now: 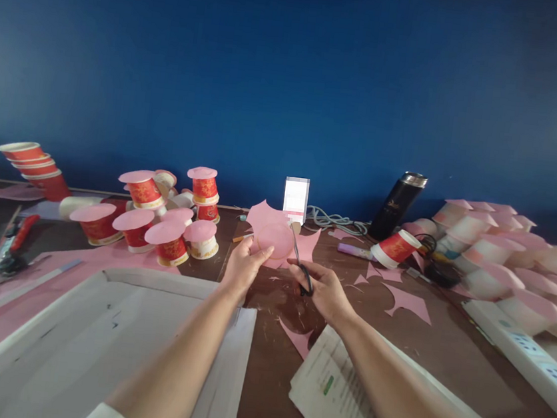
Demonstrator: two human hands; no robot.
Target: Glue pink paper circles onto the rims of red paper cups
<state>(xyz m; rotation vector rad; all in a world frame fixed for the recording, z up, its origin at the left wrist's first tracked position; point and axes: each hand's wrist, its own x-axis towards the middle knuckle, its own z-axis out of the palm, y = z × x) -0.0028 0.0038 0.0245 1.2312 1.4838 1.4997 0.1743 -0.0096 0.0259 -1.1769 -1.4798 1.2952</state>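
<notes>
In the head view, a pink paper (275, 238) with a drawn circle and jagged outer edges is held up above the brown table. My left hand (246, 264) pinches its lower left edge, thumb on top. My right hand (318, 286) is closed around the dark handles of the scissors (306, 279). The scissor blades point up and away, at the right side of the circle. Pink paper sticks out to the right beyond the blades.
Red cups with pink discs (169, 240) stand at left, behind a white tray (149, 280). Pink scraps (407, 303), a marker (355, 251), a black bottle (398, 206), a tipped red cup (395, 248), more cups and a power strip (524, 351) lie right. Printed sheets (338, 390) are in front.
</notes>
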